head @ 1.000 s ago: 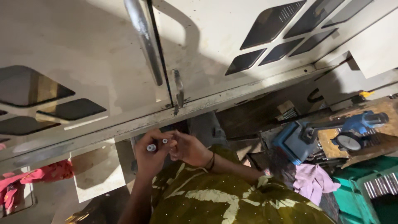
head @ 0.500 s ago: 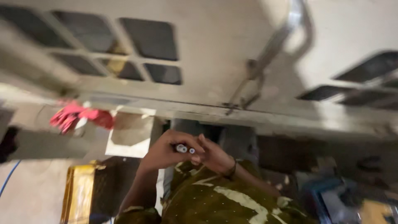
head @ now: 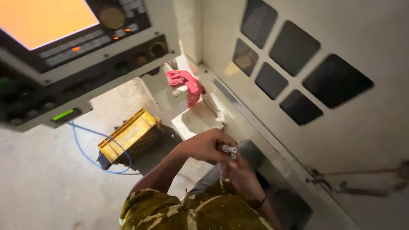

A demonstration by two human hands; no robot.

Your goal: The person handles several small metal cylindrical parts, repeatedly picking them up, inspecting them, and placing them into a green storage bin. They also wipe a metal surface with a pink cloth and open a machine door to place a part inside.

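My left hand (head: 203,145) and my right hand (head: 240,175) meet in front of my camouflage-patterned shirt (head: 191,211). Between their fingers are two small silvery cylindrical pieces (head: 229,150), ends pointing right. The left hand's fingers are curled around them from above. The right hand, with a dark band at the wrist, is closed just below and touches them. How much of the pieces is hidden inside the hands cannot be told.
A pale machine door (head: 341,140) with dark windows and a lever handle (head: 341,184) fills the right. At the upper left is a control panel (head: 85,51) with an orange screen. On the concrete floor are a yellow crate (head: 130,135), a blue cable (head: 83,149) and a pink rag (head: 187,85).
The view has swung left from the machine door to the control panel and floor. Both hands have stayed together around the small silvery pieces.
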